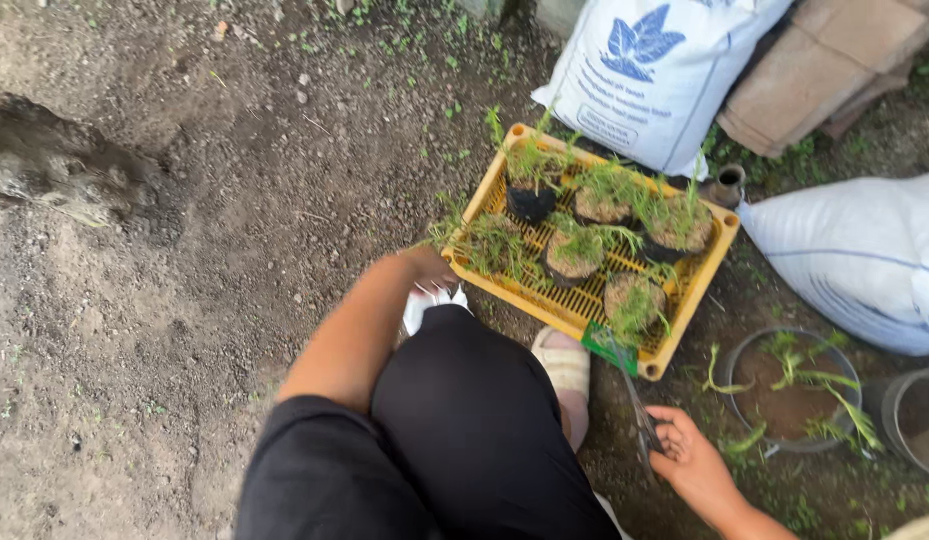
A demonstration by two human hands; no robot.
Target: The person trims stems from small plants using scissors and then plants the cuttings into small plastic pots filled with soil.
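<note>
Two hands worked beside the yellow crate (697, 290) of grassy seedling pots (573, 250). At its near left corner the left hand (425, 268) gripped the rim; below its near right corner the right hand (688, 462) clasped a green-bladed trowel (625, 375). Planting seemed to be in preparation; next, lifting one pot needed care. Bare soil (185, 300) lay left of the crate, white sacks (655, 70) behind it

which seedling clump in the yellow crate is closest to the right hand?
The front-right clump, at the yellow crate's near corner, just above the right hand and its tool. The other clumps sit further back.
</note>
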